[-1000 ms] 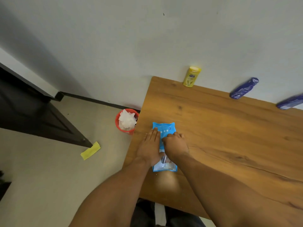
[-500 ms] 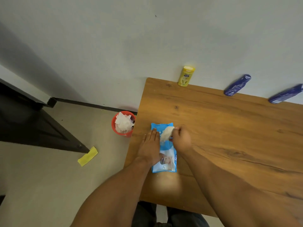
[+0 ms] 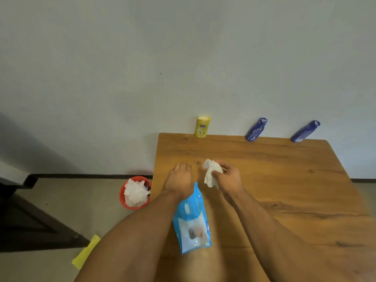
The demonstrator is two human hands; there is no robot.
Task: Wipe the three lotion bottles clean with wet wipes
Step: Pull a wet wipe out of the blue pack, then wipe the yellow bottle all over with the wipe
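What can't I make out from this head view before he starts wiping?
- Labels on the yellow bottle and two blue bottles: too small, and any dirt too.
- Wipes pack opening: hidden under the left hand.
- Right hand grip on the wipe: fingers partly hidden.
- Red bin contents beneath the tissues.

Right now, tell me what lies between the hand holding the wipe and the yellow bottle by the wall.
Nothing: the head view shows only bare wooden tabletop between the right hand, clutching the wet wipe, and the yellow lotion bottle.
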